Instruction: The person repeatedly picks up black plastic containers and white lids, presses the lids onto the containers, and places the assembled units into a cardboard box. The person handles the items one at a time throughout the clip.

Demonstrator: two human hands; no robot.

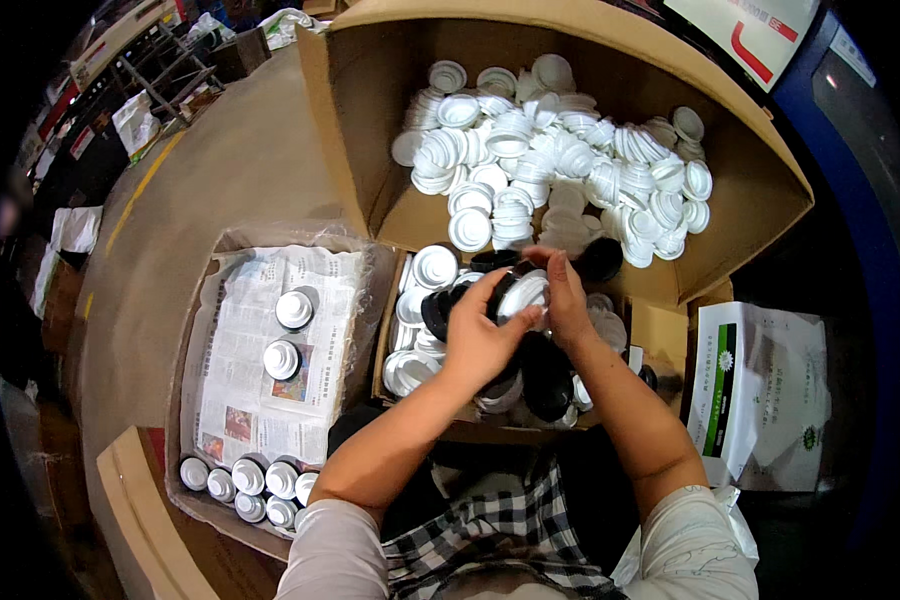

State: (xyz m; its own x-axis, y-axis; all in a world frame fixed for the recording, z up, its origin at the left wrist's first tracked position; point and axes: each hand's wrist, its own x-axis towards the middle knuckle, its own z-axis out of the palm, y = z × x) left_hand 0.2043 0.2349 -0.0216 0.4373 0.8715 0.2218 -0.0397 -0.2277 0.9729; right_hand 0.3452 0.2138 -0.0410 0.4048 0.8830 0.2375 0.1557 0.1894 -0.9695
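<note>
Grey-brown floor [240,150] lies left of the open brown cardboard box [660,335]. Near its far edge, my left hand [478,338] pinches a white round ridged plastic lid [525,294], my right hand [568,305] cupping its side; I judge this aligning, next needing level, even pressure.

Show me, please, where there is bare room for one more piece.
In the left box, bare newspaper lies left of the two separate pieces, and between them and the cluster along the near wall. The far box has bare card at its near left corner, beside the heap. Crowded: the middle box, under the left hand and right hand.
</note>
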